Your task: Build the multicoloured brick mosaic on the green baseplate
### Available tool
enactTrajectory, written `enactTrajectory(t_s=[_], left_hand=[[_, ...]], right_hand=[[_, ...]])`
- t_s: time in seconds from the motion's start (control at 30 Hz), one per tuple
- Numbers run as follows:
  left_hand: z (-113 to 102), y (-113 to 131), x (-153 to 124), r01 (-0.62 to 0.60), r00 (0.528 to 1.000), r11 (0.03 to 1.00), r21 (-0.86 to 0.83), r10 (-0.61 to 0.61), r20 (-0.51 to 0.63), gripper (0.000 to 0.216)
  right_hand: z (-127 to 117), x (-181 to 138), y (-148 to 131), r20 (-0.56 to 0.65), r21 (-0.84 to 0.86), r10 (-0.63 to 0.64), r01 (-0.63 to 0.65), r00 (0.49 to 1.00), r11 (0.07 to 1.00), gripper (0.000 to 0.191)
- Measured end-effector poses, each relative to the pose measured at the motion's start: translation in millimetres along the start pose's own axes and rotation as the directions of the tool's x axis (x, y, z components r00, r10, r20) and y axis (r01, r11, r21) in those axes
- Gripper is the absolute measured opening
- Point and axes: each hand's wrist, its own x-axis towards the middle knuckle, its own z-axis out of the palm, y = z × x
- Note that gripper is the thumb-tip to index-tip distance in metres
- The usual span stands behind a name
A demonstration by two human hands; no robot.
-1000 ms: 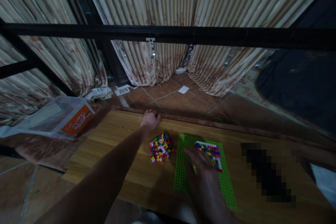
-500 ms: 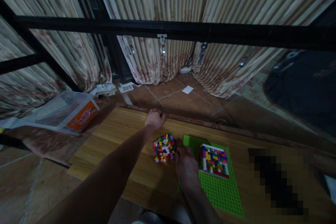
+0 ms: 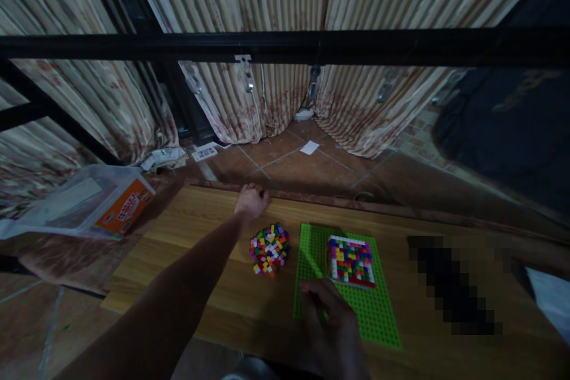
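A green studded baseplate [image 3: 374, 314] lies on the wooden table [image 3: 187, 249]. A block of many-coloured small bricks [image 3: 350, 260] sits on its far half. A loose heap of coloured bricks [image 3: 269, 248] lies just left of the plate. My left hand [image 3: 252, 202] is closed over the table's far edge, arm stretched out. My right hand [image 3: 329, 323] hovers over the near left part of the baseplate with fingers curled together; what they hold is hidden in the dim light.
A black metal bar [image 3: 285, 46] crosses the view above the table. Striped curtains [image 3: 276, 6] hang behind, over a tiled floor [image 3: 312, 169]. A clear plastic box with an orange label [image 3: 102, 202] sits at the left. A dark blurred patch [image 3: 454, 285] covers the table's right side.
My right hand has drawn back from the brick heap toward me and now sits over the near part of the baseplate. The left hand stays on the far edge.
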Motion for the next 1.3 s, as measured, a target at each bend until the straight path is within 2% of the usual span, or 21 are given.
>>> enactTrajectory(t_s=[0.13,0.2,0.43,0.53,0.73,0.97,1.13,1.3], left_hand=[[1.6,-2.3,2.0,-0.024,1.000,1.000,-0.005,0.024,-0.014,0.038],[2.5,-3.7,3.2,-0.059,0.998,0.998,-0.006,0.059,-0.010,0.040],[2.2,-8.2,8.1,-0.076,0.997,0.997,0.018,0.076,0.006,0.041],[1.9,-9.5,9.7,-0.106,0.994,0.994,0.021,0.106,0.033,0.043],[4.9,-11.6,11.1,-0.065,0.998,0.998,0.020,0.065,0.008,0.043],[4.7,-10.3,9.6,-0.087,0.996,0.996,0.035,0.087,0.006,0.041],[0.8,-7.8,7.5,-0.076,0.997,0.996,0.042,0.076,0.017,0.042],[1.5,-8.3,8.1,-0.068,0.998,0.997,0.031,0.067,0.016,0.042]], right_hand=[[-27.4,-5.6,12.9,-0.113,-0.063,-0.027,0.020,0.993,0.998,0.021],[-40.0,-4.5,19.0,-0.195,-0.086,-0.008,-0.009,0.981,0.996,0.021],[-62.0,3.5,30.7,-0.341,0.000,0.200,-0.213,0.919,0.977,0.026],[-65.2,10.5,30.3,-0.383,-0.016,0.230,-0.256,0.895,0.967,0.024],[-68.7,30.8,25.4,-0.321,-0.224,0.060,-0.138,0.945,0.965,0.019],[-60.4,39.6,30.3,-0.259,-0.451,-0.071,-0.056,0.963,0.891,0.027],[-56.1,43.3,32.9,-0.276,-0.504,-0.044,-0.106,0.960,0.857,0.029],[-52.6,44.2,37.3,-0.349,-0.462,-0.034,-0.141,0.936,0.876,0.030]])
